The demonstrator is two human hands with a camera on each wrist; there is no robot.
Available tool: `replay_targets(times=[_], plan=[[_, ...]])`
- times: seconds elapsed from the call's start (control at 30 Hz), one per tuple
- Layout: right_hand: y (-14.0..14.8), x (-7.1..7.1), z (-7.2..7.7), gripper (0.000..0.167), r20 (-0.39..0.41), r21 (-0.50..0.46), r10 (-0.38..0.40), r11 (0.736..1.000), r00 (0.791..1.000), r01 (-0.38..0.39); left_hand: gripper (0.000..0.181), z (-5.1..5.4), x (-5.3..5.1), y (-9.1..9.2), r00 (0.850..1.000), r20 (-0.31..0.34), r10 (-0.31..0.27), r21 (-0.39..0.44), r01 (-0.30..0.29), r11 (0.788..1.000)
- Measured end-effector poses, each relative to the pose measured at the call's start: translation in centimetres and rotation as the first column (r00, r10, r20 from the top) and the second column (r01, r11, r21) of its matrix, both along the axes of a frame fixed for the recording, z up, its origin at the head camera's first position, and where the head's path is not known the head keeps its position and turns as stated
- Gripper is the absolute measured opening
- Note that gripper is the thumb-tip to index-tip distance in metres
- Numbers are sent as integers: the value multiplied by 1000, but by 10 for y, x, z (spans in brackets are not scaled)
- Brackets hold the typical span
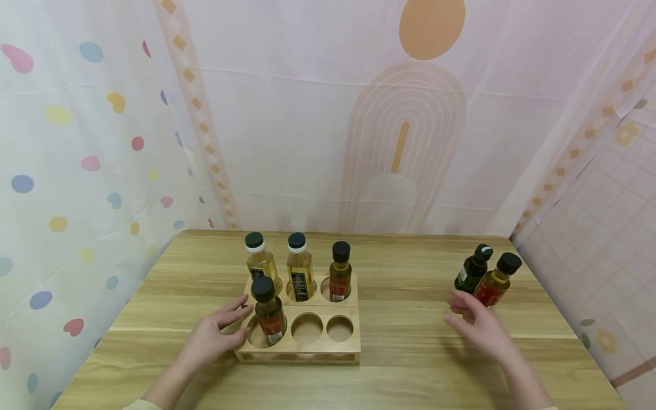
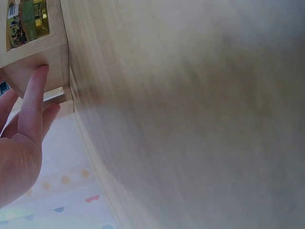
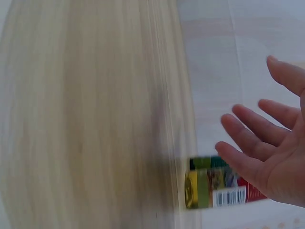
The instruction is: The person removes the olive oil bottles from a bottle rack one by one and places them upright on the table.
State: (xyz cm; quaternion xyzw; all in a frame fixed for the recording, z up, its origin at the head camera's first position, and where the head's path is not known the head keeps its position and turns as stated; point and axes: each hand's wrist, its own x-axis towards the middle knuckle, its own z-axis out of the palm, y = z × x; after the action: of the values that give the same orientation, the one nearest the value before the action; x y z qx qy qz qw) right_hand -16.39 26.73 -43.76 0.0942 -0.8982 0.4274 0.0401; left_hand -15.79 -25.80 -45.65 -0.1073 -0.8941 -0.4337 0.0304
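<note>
As left hand (image 1: pixel 207 339) touches rack (image 1: pixel 324 310), 4 bottles (image 1: pixel 299 276) inside, 2 outside

Patterned cloth hangings (image 1: pixel 287 148) screened a wood-grained table (image 1: pixel 405 364) on three sides, like a makeshift booth; the room's type was unclear.

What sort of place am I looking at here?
Probably a makeshift tabletop work area: printed curtains hang on three sides of a wooden table that holds a bottle rack.

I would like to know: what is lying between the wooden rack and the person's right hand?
In the head view, only a bare stretch of tabletop shows between the wooden rack and the right hand.
</note>
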Motion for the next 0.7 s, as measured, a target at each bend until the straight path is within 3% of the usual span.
replay_targets(times=[0.33,0.7], plan=[[-37,-8,1,61,24,-59,163,985,986,-161,46,-1,0,0,1000,12,-2,9,2,1000],[-85,-18,-1,62,-5,-103,317,943,948,-316,46,-3,-1,-1,1000,18,7,21,-8,1000]])
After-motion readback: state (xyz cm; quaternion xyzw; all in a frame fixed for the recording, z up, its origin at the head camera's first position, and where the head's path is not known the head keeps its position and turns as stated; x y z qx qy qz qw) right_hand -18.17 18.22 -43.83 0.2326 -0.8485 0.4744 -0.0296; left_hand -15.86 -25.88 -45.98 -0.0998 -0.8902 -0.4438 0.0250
